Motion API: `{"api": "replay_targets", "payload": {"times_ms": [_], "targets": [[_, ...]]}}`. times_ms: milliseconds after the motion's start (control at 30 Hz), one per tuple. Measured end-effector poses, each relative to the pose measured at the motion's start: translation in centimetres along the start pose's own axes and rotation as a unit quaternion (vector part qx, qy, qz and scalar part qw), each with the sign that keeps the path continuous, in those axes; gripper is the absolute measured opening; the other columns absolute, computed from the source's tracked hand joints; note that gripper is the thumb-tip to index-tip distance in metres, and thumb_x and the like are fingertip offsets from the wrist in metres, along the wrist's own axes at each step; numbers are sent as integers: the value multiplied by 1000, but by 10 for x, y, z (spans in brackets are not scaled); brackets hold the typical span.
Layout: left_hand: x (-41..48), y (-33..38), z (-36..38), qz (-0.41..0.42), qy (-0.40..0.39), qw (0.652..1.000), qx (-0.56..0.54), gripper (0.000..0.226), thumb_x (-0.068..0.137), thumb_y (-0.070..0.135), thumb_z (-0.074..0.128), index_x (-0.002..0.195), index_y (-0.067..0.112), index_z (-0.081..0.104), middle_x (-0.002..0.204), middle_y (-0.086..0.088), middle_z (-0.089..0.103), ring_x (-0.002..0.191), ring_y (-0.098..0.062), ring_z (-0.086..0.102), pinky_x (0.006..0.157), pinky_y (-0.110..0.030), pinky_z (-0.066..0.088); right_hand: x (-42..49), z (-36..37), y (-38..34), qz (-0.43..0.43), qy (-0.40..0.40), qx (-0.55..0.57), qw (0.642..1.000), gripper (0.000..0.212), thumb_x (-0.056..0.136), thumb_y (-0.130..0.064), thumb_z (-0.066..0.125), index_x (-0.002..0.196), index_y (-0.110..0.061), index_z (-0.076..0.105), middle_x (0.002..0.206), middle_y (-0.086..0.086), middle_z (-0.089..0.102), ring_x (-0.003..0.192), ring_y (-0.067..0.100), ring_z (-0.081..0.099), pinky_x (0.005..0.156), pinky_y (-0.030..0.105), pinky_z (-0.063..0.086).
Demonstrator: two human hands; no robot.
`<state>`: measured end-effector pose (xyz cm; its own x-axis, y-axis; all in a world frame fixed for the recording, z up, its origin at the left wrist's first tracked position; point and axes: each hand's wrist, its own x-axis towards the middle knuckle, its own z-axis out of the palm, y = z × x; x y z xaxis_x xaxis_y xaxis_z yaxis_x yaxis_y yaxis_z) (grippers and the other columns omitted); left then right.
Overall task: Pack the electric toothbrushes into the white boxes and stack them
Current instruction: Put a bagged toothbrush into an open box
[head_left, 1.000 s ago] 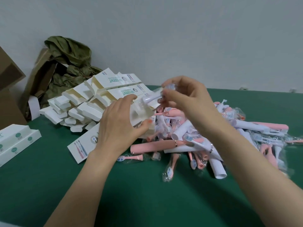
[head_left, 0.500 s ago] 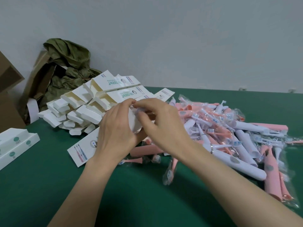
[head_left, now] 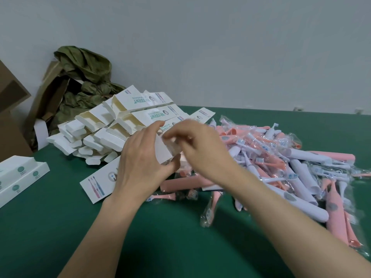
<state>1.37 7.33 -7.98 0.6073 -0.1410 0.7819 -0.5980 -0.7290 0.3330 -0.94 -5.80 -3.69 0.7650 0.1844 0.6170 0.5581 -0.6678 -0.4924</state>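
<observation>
My left hand point(head_left: 140, 163) grips a white box point(head_left: 163, 152) by its open end, thumb under it, above the green table point(head_left: 100, 227). My right hand point(head_left: 197, 145) is at the box's mouth with curled fingers; what it pinches is blurred and mostly hidden. Behind the hands lies a heap of open white boxes point(head_left: 120, 121). To the right spreads a pile of pink and white electric toothbrushes point(head_left: 281, 167) and bagged brush heads. One pink handle point(head_left: 186, 184) lies just below my hands.
Closed white boxes point(head_left: 18, 177) are stacked at the left edge. A flat white box point(head_left: 100, 181) lies under my left wrist. Brown cardboard point(head_left: 12, 117) and a green cloth point(head_left: 84, 81) sit at the back left against the wall.
My right hand came down from above the toothbrush pile to the mouth of the box in my left hand. The white toothbrush it carried is no longer visible.
</observation>
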Motion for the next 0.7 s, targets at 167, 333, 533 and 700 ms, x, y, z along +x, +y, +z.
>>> {"api": "replay_targets", "payload": {"times_ms": [167,333,533,700], "targets": [[-3,1,0,12,-7,1000,14,68,65,21,80,126,7,52,113,-8,62,103,-12,43,90,-32,35,12,-54,62,161,79,-171,969,29,86,2,51,108,-8,66,105,4,67,83,14,58,75,14,39],[-2,0,1,14,-14,1000,14,68,65,22,80,125,9,52,111,-6,62,102,-13,43,90,-27,32,-8,-59,118,240,-73,-349,903,29,87,1,51,115,-3,58,110,14,62,99,31,56,82,42,50],[-2,-1,2,9,-14,1000,12,66,65,22,80,124,9,53,113,-5,62,103,-19,49,90,-27,33,7,-67,100,209,47,-246,945,14,89,-12,61,78,-2,62,82,9,65,73,24,56,67,33,46],[0,2,2,7,-21,1000,0,60,66,27,77,118,7,54,108,-3,62,99,-12,45,87,-19,27,14,-76,26,172,113,398,894,8,87,-9,64,81,-5,62,70,5,60,55,10,58,60,20,52]]}}
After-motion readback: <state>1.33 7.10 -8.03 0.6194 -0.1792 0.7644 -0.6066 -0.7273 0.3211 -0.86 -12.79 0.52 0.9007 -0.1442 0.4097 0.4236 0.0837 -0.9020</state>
